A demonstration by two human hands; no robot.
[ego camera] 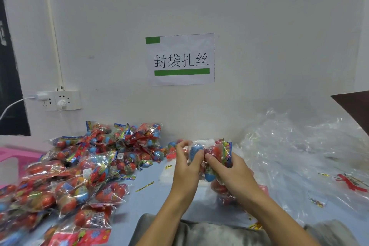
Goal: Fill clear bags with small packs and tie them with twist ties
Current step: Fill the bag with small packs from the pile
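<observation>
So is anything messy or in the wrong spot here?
A little. One gold twist tie lies loose on the blue table, apart from the others. The filled bags are heaped untidily on the left. Nothing looks torn or spilled.

- Pile of filled bags (65, 176), lower left: cut off by the frame's edges, nearest ones blurred.
- Dark board (354, 106), right edge: cut off.
- Print on the packs (217, 153): too small to read.
</observation>
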